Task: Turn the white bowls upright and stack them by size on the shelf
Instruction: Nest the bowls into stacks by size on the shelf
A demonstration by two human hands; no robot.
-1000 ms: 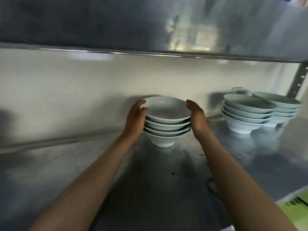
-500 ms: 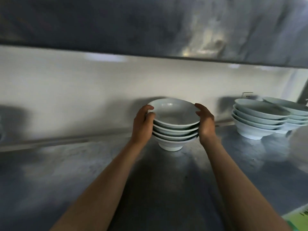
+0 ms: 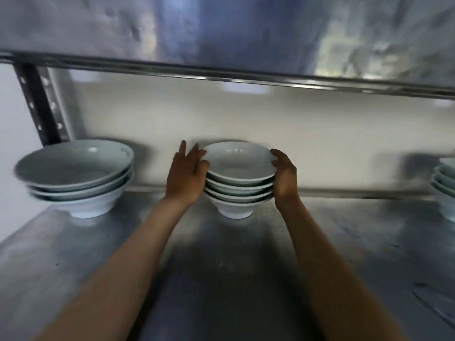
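White bowl stack (image 3: pixel 240 183) between both hands

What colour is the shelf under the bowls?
Dull silver-grey metal shelf, seen in the head view.

On the metal shelf (image 3: pixel 344 242), a middle stack of four upright bowls (image 3: pixel 240 183) stands near the back wall (image 3: pixel 320 143), between the left hand (image 3: pixel 186 177) on its left side and the right hand (image 3: pixel 284 179) on its right. Well apart to the left stands a stack of wider bowls (image 3: pixel 76 178), before the upright post (image 3: pixel 39 104). A third stack (image 3: pixel 445 185) stands at the far right edge, under the upper shelf (image 3: pixel 221 33).
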